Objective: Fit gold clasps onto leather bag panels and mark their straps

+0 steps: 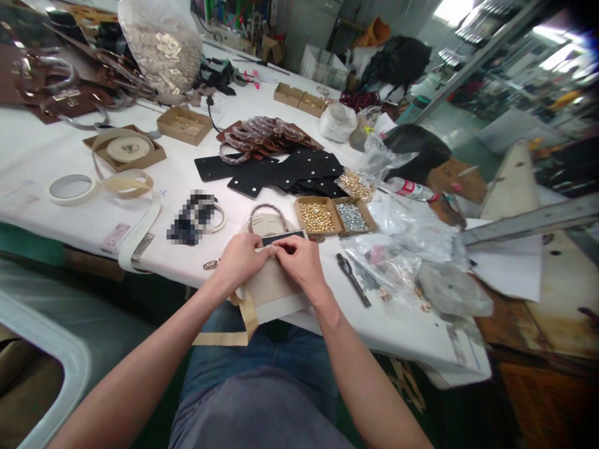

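under the right hand (pixel 303 260) lies beige material (pixel 275 290).

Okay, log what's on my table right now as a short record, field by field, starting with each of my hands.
Left hand: on the beige bag, fingertips meeting the other hand's
Right hand: on the same bag; anything small held is hidden
Handle: curved, beyond the fingertips
Small parts: gold pieces and silver pieces, in side-by-side boxes
Right side: black tool lying on the white table
Left side: tape roll
Farther back: black panels, overlapping
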Demonstrator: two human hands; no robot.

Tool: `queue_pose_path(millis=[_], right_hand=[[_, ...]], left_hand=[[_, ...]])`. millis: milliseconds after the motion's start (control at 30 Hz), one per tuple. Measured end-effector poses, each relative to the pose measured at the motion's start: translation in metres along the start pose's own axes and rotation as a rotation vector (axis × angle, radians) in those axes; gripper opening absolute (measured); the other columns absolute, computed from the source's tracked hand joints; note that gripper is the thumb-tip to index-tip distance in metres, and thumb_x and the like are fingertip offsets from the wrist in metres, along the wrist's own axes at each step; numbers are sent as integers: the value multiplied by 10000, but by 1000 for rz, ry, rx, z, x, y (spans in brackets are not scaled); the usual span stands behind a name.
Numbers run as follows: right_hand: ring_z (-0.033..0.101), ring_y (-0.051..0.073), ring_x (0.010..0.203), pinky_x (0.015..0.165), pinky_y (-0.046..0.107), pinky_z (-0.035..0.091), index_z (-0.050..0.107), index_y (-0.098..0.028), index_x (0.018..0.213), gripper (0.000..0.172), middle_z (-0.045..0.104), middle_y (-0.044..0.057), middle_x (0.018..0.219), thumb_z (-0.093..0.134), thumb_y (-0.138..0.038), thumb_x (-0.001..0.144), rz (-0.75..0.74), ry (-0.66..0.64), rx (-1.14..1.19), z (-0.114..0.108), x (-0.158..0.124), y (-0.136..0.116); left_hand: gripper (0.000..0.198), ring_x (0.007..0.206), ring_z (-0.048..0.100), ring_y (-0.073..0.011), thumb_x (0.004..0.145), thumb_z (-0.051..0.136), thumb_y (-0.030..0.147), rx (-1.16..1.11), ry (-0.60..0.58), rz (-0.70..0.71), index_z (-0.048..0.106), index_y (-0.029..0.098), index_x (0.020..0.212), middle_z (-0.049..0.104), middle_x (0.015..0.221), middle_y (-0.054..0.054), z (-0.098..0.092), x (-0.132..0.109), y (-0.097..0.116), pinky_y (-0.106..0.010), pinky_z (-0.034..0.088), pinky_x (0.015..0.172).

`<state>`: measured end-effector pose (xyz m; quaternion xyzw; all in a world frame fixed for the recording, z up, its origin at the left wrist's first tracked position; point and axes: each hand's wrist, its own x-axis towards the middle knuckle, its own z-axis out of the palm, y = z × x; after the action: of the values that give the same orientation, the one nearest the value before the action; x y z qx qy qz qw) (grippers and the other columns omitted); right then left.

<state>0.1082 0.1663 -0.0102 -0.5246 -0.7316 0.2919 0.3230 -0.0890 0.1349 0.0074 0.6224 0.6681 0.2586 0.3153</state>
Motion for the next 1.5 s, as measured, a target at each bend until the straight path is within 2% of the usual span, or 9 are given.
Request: queue_pose_path(millis=[133, 267, 500, 633, 767, 1033, 1233, 1400, 1500], right_hand=[[795, 238, 823, 793, 350, 617, 914, -254, 952, 93, 880, 52, 966, 827, -221, 944, -14, 0, -49, 2, 0, -3], [794, 233, 796, 787, 350, 626, 915, -249, 933, 77, 880, 45, 943, 839, -247, 924, 21, -27, -10, 3, 3, -2], [791, 232, 799, 746, 344, 609, 923, -250, 962, 77, 881, 49, 962, 864, -278, 920, 44, -54, 57, 1, 4, 5], [808, 239, 851, 781, 348, 624, 924, -246, 997, 101, 885, 58, 1011, 860, -309, 952, 46, -48, 124, 0, 2, 9], [802, 232, 855, 780, 344, 614, 924, -252, 999, 87, 878, 53, 1014, 855, -289, 961, 15, -32, 107, 1, 0, 8], [761, 215, 796, 734, 342, 562, 904, -250, 909, 93, 853, 42, 935, 831, -199, 938, -50, -19, -69, 4, 4, -2], [767, 200, 783, 706, 319, 557, 910, -241, 923, 79, 849, 29, 920, 839, -208, 938, -36, -66, 5, -2, 9, 0], [770, 228, 833, 756, 343, 572, 893, -250, 893, 108, 846, 42, 925, 816, -235, 967, -63, -85, -31, -2, 9, 0], [746, 227, 809, 752, 347, 554, 855, -255, 814, 170, 818, 40, 877, 792, -215, 968, -75, -84, -103, 2, 10, 0]], left_hand=[[332, 672, 602, -219, 988, 740, 376, -13, -64, -27, 738, 188, 714, 674, 659, -51, -4, 6, -5, -335, 337, 647], [402, 634, 567, -204, 987, 707, 291, -28, -140, -30, 656, 189, 602, 574, 578, -27, -15, 13, -5, -340, 314, 631], [459, 588, 494, -175, 982, 690, 287, -63, -77, -14, 553, 208, 551, 461, 530, 9, -15, 10, -2, -346, 281, 615], [406, 602, 501, -171, 1002, 689, 329, -92, 14, 38, 625, 194, 624, 539, 572, -3, -9, 3, -6, -340, 284, 626], [371, 598, 508, -174, 1018, 676, 326, -101, 27, 25, 682, 186, 674, 608, 602, -18, -5, -1, -9, -337, 301, 638], [385, 617, 544, -194, 1015, 683, 296, -7, 2, 2, 679, 192, 644, 641, 608, -50, -5, 4, -7, -351, 308, 637], [396, 609, 517, -186, 1006, 697, 304, 10, -31, -8, 663, 194, 627, 622, 599, -40, -9, 7, -7, -358, 293, 631], [409, 597, 505, -172, 1006, 679, 342, -64, -78, -7, 669, 182, 630, 578, 574, -16, -6, 10, -13, -347, 292, 618], [372, 630, 539, -174, 995, 669, 348, -133, -102, 3, 725, 158, 680, 602, 600, -18, -10, 8, -1, -333, 309, 617]])
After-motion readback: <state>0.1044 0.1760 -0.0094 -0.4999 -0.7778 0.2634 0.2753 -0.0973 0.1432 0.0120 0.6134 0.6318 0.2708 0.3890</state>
